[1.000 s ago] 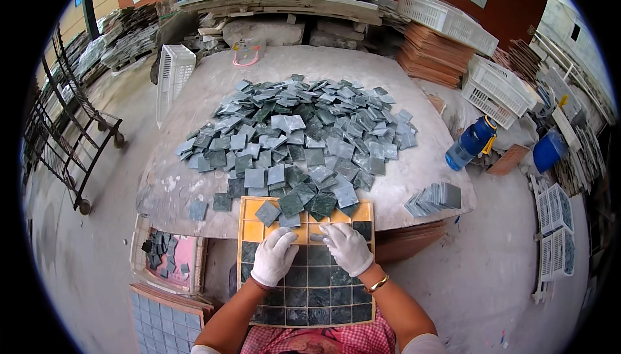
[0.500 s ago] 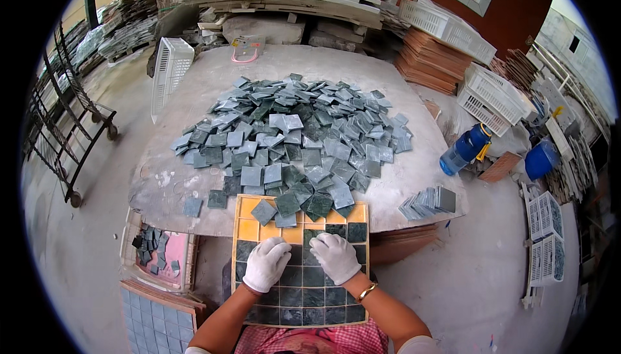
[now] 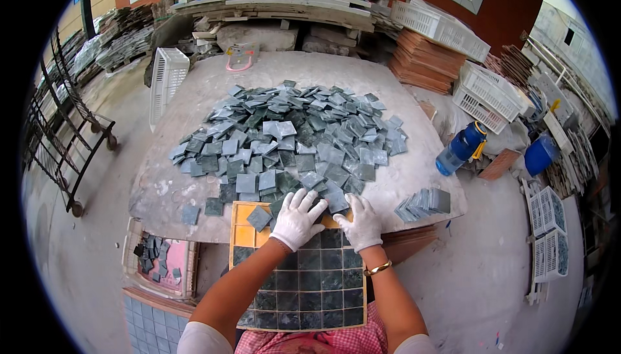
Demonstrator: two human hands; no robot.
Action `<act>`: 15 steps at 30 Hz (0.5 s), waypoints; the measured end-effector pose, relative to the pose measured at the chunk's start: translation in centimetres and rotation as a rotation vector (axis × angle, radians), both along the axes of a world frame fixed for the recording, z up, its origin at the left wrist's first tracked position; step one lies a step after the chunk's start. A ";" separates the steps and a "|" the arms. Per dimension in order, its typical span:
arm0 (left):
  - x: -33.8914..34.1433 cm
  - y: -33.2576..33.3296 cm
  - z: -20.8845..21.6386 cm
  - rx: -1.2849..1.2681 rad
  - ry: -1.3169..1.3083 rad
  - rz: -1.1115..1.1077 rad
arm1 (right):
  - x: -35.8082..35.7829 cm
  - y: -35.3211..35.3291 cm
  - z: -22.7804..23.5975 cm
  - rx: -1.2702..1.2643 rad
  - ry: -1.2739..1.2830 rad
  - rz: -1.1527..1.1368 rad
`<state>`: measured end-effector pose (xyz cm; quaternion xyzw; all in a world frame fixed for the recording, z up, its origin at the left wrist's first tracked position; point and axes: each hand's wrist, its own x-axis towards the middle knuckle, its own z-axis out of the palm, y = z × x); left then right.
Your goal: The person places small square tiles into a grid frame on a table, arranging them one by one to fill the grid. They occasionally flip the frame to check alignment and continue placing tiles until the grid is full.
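A yellow-orange grid frame (image 3: 244,235) leans at the table's near edge, most of its cells filled with dark green square stone tiles (image 3: 310,281). My left hand (image 3: 296,220), in a white glove, lies over its upper rows with fingers spread, next to loose tiles. At the upper right of the frame, my gloved right hand (image 3: 360,223) has its fingers stretched forward beside a grey-green loose tile (image 3: 335,199). Another loose tile (image 3: 259,218) rests askew over the bare orange cells at upper left. My hands hide part of the top rows.
A big heap of loose tiles (image 3: 284,131) covers the middle of the stone table (image 3: 162,189). A leaning row of tiles (image 3: 424,204) and a blue bottle (image 3: 461,149) are at right. A crate with tile pieces (image 3: 187,263) sits lower left, above a finished-looking tiled panel (image 3: 152,318).
Both hands have moved forward from the filled rows to the frame's top edge, and their curled fingers have straightened. Several loose tiles there are now under or beside the hands.
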<state>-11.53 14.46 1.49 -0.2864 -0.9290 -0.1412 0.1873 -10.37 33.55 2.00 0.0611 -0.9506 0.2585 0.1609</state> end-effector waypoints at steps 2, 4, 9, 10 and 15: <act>-1.1 -0.1 -0.7 -0.066 -0.034 -0.021 | -0.8 -0.5 0.5 0.117 -0.133 0.032; -1.9 -0.4 -0.7 -0.062 -0.022 -0.017 | -1.7 0.1 -0.3 0.220 -0.153 0.114; -3.3 -2.6 -0.7 0.037 0.017 0.098 | -3.5 2.2 -0.6 0.024 -0.046 0.086; -3.3 -2.8 -0.8 0.025 0.006 0.133 | -3.4 2.5 -0.5 0.002 -0.020 0.101; -1.4 -2.2 0.0 0.031 0.107 0.244 | 0.2 4.6 -0.5 0.093 -0.205 0.301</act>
